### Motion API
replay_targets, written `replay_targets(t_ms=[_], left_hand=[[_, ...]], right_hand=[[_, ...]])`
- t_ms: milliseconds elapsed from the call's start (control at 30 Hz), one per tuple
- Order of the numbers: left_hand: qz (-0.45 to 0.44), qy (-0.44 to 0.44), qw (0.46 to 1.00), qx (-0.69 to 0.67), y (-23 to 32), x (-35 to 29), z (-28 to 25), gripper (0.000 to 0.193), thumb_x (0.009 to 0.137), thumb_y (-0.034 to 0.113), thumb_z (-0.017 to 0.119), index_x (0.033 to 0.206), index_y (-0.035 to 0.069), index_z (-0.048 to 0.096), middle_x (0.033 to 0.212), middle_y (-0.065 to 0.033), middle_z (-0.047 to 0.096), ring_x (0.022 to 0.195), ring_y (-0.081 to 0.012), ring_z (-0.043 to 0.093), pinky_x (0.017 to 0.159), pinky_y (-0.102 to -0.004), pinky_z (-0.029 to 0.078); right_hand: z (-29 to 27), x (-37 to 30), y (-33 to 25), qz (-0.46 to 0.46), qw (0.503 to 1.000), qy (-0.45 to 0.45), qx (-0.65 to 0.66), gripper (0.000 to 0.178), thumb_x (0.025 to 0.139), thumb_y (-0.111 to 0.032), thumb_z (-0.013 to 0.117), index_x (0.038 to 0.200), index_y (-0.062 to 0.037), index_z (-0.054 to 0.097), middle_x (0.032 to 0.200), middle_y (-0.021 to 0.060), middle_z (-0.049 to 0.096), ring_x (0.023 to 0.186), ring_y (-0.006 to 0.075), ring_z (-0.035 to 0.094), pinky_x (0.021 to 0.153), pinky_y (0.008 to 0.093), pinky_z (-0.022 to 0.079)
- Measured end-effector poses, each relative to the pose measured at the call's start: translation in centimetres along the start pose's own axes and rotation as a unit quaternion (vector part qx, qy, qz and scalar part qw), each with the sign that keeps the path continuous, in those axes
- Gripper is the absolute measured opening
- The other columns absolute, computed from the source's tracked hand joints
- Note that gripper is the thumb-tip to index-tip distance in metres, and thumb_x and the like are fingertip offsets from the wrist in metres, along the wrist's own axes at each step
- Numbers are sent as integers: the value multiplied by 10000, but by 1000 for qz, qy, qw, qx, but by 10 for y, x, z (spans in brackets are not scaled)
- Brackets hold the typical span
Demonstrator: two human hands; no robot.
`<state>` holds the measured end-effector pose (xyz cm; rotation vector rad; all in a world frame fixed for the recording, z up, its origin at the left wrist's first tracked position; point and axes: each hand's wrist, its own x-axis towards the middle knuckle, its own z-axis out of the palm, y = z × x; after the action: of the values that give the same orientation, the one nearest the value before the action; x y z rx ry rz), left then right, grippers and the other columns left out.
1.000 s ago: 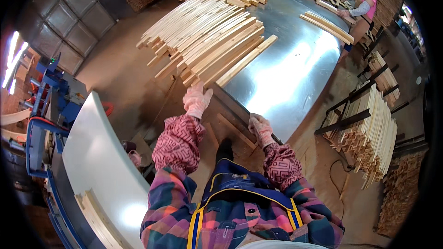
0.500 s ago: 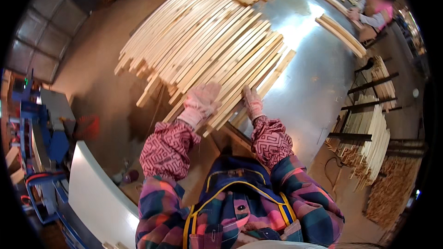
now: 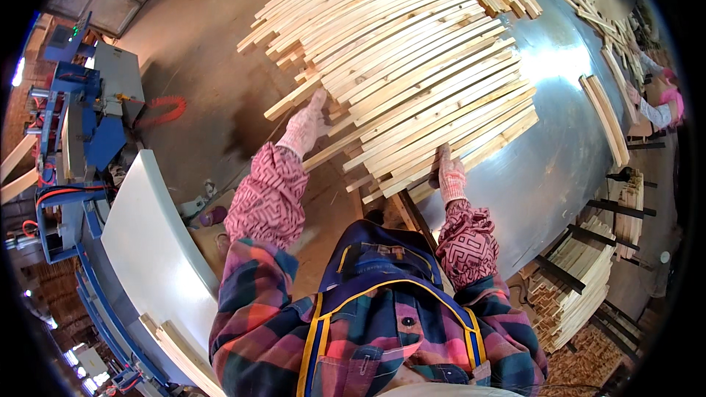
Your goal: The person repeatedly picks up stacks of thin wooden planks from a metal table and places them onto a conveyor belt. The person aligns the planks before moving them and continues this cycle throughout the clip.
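Though they're staggered, wooden strips (image 3: 401, 77) look slender; all are pale.

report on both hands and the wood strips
Left pink-gloved hand at uneven left ends of long pale wooden strips; right pink-gloved hand by nearest strips; strips side by side; no visible obstruction.

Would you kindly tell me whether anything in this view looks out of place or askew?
Yes, slightly: one wooden strip by the left hand juts out past its neighbours in the layer of strips, leaving a ragged edge. The wood pieces at upper right lie jumbled.
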<state>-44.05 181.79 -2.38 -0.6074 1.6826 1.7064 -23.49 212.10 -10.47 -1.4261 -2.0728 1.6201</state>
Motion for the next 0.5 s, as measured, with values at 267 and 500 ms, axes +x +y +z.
replay_targets(t_ms=[267, 500], left_hand=[[144, 101, 975, 135, 18, 25, 44, 803, 814, 549, 596, 1401, 48, 373, 1365, -101, 457, 1097, -276, 542, 916, -384, 444], [35, 51, 996, -66, 29, -6, 60, 933, 758, 699, 548, 1445, 111, 317, 1504, -76, 272, 1293, -322, 358, 988, -610, 297]], right_hand=[[-10, -13, -27, 106, 974, -74, -186, 967, 841, -723, 337, 1319, 117, 378, 1213, 342, 513, 1187, 447, 466, 993, 445, 368], [-20, -33, -61, 46, 977, 18, -208, 823, 840, -701, 410, 1038, 80, 582, 971, 262, 635, 928, 365, 611, 805, 424, 465]])
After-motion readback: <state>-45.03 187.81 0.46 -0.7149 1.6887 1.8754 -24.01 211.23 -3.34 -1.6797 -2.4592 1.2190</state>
